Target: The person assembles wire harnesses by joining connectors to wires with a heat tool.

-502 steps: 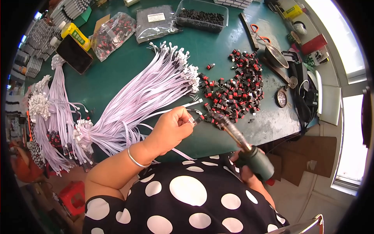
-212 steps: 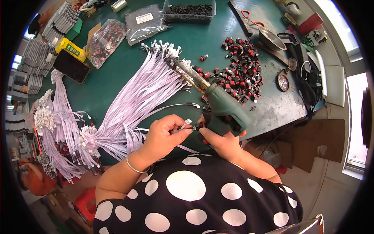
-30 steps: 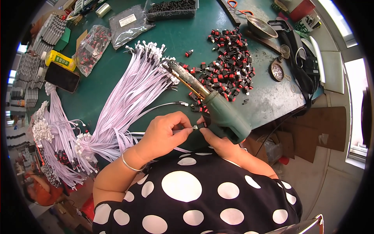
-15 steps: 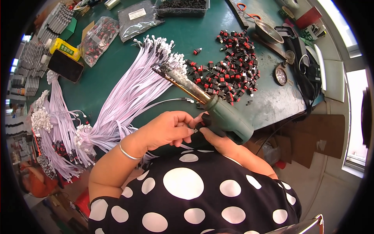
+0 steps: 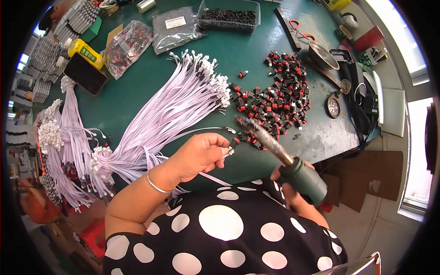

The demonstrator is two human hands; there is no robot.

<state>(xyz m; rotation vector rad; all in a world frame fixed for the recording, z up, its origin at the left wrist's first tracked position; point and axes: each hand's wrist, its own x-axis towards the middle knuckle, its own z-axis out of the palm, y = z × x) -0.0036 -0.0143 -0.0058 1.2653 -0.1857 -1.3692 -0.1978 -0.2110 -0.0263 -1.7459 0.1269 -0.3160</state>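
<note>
My left hand (image 5: 199,158) pinches a small red-and-black rocker switch (image 5: 234,144) between thumb and fingers, its metal terminals toward the thumb. A pale flat cable seems to trail from under this hand. On the right, my right hand (image 5: 289,187) is closed round a green-handled heat gun (image 5: 305,181) and mostly hidden behind it. The gun's stained metal barrel points up and left, its tip near the switch pile (image 5: 279,96). Beyond my left hand lies a large bundle of white-pink flat cables (image 5: 169,103) with white connectors. One cable with a black sleeve stretches out beside the hand.
More cable bundles (image 5: 75,119) hang at the left edge. A dark phone (image 5: 85,74), a yellow bottle (image 5: 87,53), bagged switches (image 5: 128,48), a grey bag (image 5: 176,30) and a clear tub of black parts (image 5: 229,18) line the back. Orange-handled scissors (image 5: 300,30) and a metal bowl (image 5: 323,55) lie right.
My right hand has drawn away from the left, moving right and down with the heat gun. The switch in my left hand is now in plain sight. The whole view has shifted slightly.
</note>
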